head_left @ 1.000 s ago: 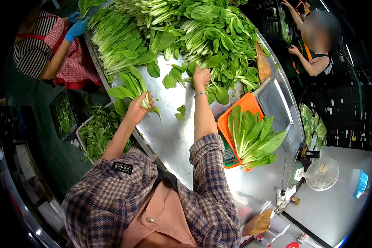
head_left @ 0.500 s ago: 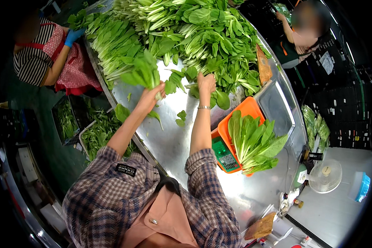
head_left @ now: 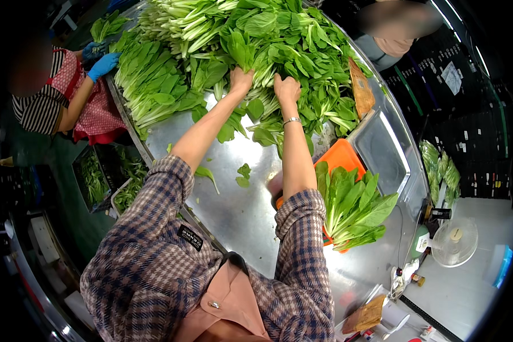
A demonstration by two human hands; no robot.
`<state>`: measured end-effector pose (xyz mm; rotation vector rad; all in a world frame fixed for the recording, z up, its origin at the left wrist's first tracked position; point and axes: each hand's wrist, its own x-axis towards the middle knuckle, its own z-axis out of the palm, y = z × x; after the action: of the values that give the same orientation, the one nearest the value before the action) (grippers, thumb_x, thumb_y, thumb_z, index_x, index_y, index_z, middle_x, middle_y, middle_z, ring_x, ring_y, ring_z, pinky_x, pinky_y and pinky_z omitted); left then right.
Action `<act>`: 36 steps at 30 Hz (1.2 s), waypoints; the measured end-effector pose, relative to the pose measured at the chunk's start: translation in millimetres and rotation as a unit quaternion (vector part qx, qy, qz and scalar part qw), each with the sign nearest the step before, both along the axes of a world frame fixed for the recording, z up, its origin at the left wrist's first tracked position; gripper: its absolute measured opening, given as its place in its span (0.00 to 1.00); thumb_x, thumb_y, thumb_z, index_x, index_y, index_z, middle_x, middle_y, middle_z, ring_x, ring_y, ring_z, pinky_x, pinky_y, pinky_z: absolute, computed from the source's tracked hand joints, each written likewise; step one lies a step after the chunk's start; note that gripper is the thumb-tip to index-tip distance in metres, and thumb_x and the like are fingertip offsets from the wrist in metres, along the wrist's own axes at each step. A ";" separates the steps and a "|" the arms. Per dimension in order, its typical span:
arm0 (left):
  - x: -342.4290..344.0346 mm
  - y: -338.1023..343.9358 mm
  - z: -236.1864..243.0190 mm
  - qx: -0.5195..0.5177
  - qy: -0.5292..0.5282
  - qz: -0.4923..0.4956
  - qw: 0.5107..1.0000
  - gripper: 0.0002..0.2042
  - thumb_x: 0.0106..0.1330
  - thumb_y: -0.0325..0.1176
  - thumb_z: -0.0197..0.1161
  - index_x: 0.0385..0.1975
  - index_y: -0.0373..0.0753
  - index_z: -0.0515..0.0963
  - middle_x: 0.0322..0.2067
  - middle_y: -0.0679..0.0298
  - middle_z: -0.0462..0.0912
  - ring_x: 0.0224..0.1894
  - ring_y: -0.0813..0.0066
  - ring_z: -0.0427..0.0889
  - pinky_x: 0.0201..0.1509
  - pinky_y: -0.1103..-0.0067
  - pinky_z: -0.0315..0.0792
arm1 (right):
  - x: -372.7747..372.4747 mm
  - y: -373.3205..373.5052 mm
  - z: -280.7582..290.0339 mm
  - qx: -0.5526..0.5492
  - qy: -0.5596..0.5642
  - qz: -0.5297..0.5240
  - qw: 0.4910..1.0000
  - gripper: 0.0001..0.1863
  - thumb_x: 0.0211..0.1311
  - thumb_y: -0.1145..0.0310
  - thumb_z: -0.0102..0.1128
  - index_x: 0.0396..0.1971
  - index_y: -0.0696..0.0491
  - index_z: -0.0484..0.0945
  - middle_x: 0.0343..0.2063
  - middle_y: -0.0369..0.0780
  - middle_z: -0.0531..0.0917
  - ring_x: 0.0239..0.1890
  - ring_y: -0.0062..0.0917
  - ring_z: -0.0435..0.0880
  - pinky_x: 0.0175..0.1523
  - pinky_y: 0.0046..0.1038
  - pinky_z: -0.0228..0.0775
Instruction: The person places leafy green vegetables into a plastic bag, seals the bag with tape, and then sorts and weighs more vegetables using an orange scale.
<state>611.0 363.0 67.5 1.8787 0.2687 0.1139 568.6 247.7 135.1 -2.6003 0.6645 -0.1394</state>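
A big heap of leafy greens with pale stems (head_left: 171, 74) covers the far part of the steel table (head_left: 222, 211). My left hand (head_left: 240, 80) is closed on a bunch of greens (head_left: 236, 48), leaves upward, at the heap. Just right of it, my right hand (head_left: 286, 88) reaches into the heap, fingers curled on stems; what exactly it grips is partly hidden. Loose leaves (head_left: 243, 175) lie below my hands. At the right, a bunch of greens (head_left: 353, 211) rests on an orange scale tray (head_left: 339, 154), partly behind my right forearm.
A co-worker (head_left: 80, 97) in blue gloves handles greens at the left, above crates (head_left: 94, 176). Another person (head_left: 385, 51) is at the upper right. A wooden board (head_left: 360, 85), steel lid (head_left: 382, 148), white fan (head_left: 455, 242) and bagged greens (head_left: 439, 171) are at the right.
My left hand and its bunch moved up and right onto the heap. My right hand moved slightly upward among the stems. The co-worker at upper right moved upward, mostly out of sight.
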 end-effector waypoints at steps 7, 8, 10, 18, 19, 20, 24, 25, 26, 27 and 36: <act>4.1 -9.0 9.6 -0.129 0.063 -0.041 0.989 0.14 0.55 0.32 0.57 0.39 0.33 0.69 0.36 0.57 0.75 0.37 0.67 0.73 0.37 0.74 0.68 | 18.5 1.1 -16.1 0.141 -0.027 -0.062 0.988 0.34 0.48 0.47 0.50 0.45 0.64 0.66 0.47 0.57 0.66 0.49 0.44 0.68 0.53 0.36 0.61; 1.5 -6.4 18.8 -0.177 0.081 -0.046 0.980 0.14 0.55 0.32 0.57 0.39 0.34 0.69 0.36 0.59 0.74 0.36 0.68 0.73 0.35 0.74 0.69 | 18.4 6.8 -10.4 0.197 -0.049 -0.075 0.976 0.35 0.48 0.48 0.52 0.47 0.64 0.64 0.48 0.58 0.65 0.49 0.43 0.69 0.53 0.35 0.61; -3.0 -1.0 34.1 -0.274 0.115 -0.053 0.953 0.13 0.56 0.32 0.56 0.39 0.35 0.67 0.36 0.61 0.72 0.35 0.69 0.72 0.31 0.75 0.71 | 20.7 7.9 -2.4 0.204 -0.009 -0.087 0.975 0.36 0.46 0.49 0.55 0.45 0.66 0.62 0.44 0.56 0.70 0.47 0.42 0.71 0.51 0.36 0.62; -2.4 -14.7 54.8 -0.271 0.130 -0.041 0.953 0.14 0.54 0.28 0.58 0.40 0.35 0.67 0.38 0.58 0.72 0.36 0.68 0.73 0.24 0.76 0.75 | 50.5 -14.2 -38.0 0.367 -0.057 -0.104 0.923 0.30 0.51 0.55 0.53 0.44 0.65 0.62 0.41 0.55 0.73 0.41 0.42 0.75 0.41 0.35 0.71; -0.7 -1.6 46.1 -0.259 0.126 -0.051 0.956 0.14 0.53 0.28 0.59 0.39 0.34 0.68 0.36 0.58 0.73 0.34 0.68 0.74 0.23 0.77 0.75 | 45.4 9.7 -28.8 0.397 -0.047 -0.126 0.908 0.28 0.53 0.58 0.52 0.45 0.65 0.60 0.40 0.54 0.73 0.38 0.40 0.76 0.31 0.33 0.74; -1.8 -5.8 49.3 -0.253 0.117 -0.083 0.957 0.14 0.52 0.27 0.59 0.38 0.33 0.69 0.35 0.58 0.73 0.32 0.69 0.75 0.22 0.77 0.74 | 46.0 6.4 -35.7 0.422 -0.076 -0.116 0.896 0.28 0.53 0.58 0.51 0.45 0.65 0.60 0.39 0.53 0.73 0.37 0.40 0.76 0.29 0.32 0.74; -8.6 4.6 46.5 -0.233 0.093 -0.064 0.966 0.11 0.51 0.26 0.60 0.34 0.33 0.73 0.30 0.60 0.76 0.25 0.73 0.75 0.17 0.80 0.73 | 33.1 23.4 -35.5 0.504 -0.150 -0.073 0.847 0.23 0.55 0.61 0.47 0.44 0.65 0.61 0.37 0.52 0.73 0.33 0.36 0.77 0.22 0.30 0.73; -15.2 3.3 53.2 -0.241 0.091 -0.073 0.964 0.11 0.51 0.26 0.60 0.34 0.34 0.73 0.30 0.61 0.76 0.26 0.74 0.75 0.18 0.80 0.73 | 27.5 20.8 -32.5 0.500 -0.166 -0.079 0.846 0.23 0.55 0.62 0.47 0.43 0.64 0.61 0.37 0.52 0.73 0.33 0.36 0.77 0.22 0.29 0.73; -21.7 2.6 60.2 -0.248 0.088 -0.081 0.961 0.11 0.51 0.27 0.60 0.35 0.34 0.73 0.30 0.61 0.76 0.26 0.74 0.75 0.18 0.80 0.73 | 21.5 19.2 -29.8 0.495 -0.182 -0.086 0.845 0.22 0.55 0.62 0.46 0.43 0.64 0.62 0.37 0.52 0.73 0.32 0.35 0.77 0.21 0.29 0.72; -29.0 3.1 66.7 -0.256 0.085 -0.089 0.959 0.11 0.51 0.27 0.60 0.35 0.34 0.73 0.30 0.62 0.76 0.27 0.75 0.75 0.19 0.81 0.73 | 14.9 18.9 -27.6 0.470 -0.197 -0.082 0.857 0.23 0.55 0.62 0.46 0.44 0.65 0.62 0.38 0.53 0.73 0.34 0.38 0.76 0.27 0.30 0.71; -191.2 74.9 105.2 -0.372 0.091 -0.133 0.914 0.17 0.53 0.29 0.60 0.43 0.35 0.68 0.38 0.62 0.72 0.36 0.74 0.74 0.30 0.78 0.77 | -162.7 80.7 36.8 0.316 -0.290 0.002 0.904 0.24 0.57 0.62 0.45 0.45 0.68 0.62 0.41 0.58 0.71 0.45 0.47 0.70 0.50 0.33 0.58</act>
<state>419.9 437.9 172.7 1.1446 0.1462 -0.3161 406.0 328.5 171.8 -1.7990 0.3898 -0.5684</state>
